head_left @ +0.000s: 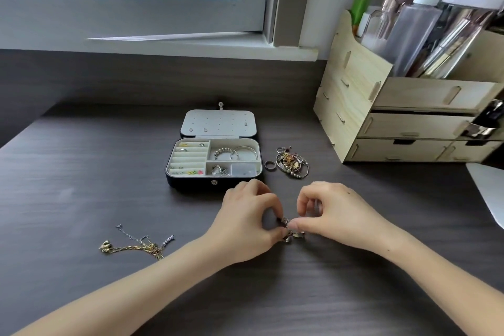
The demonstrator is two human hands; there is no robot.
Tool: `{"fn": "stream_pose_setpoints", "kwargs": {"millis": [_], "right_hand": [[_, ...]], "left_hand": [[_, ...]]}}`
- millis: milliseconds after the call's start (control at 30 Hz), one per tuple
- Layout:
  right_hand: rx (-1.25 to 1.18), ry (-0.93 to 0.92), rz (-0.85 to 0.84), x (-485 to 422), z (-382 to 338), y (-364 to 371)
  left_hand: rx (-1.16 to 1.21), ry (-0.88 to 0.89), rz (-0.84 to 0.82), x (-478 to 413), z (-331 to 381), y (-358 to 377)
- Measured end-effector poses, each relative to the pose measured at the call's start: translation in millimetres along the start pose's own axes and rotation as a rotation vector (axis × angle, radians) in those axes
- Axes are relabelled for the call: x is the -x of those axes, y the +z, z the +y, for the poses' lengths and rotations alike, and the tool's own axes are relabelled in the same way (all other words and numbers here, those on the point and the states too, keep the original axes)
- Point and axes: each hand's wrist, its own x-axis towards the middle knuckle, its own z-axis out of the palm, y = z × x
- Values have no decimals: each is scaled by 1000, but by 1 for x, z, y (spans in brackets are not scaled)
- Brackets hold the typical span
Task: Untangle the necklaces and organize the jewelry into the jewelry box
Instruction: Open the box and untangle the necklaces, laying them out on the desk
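I'd say roughly halfway. The open black jewelry box with cream lining (191, 185) holds rings and bracelets. Left hand (245, 224) and right hand (336, 215) both pinch a small knotted metal clump (289, 230), probably chain, near the box front. The gold-and-silver chain tangle (136, 245) and mixed beaded pile (291, 162) lie loose outside it. No readable writing.

The one camera sits on my head and looks forward and down across the dark wood-grain desk (81, 172). My forearms enter from the bottom edge, and my left hand (245, 215) and right hand (335, 210), both pinching a small knot of gold and silver chains (290, 230), lie close below the lens. Its wide angle faces the grey-framed window (136, 13) at the far side, with the open black jewelry box with cream lining (191, 184) mid-distance at centre and the pale wooden drawer organizer (354, 90) along the right edge.
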Motion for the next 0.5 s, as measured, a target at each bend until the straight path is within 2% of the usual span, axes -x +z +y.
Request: {"fn": "stream_pose_setpoints", "kwargs": {"millis": [267, 500], "right_hand": [[47, 26, -262, 9, 3, -9], [77, 1, -416, 5, 3, -18]], "left_hand": [[-83, -1, -101, 5, -1, -7], [-183, 0, -142, 11, -4, -14]]}}
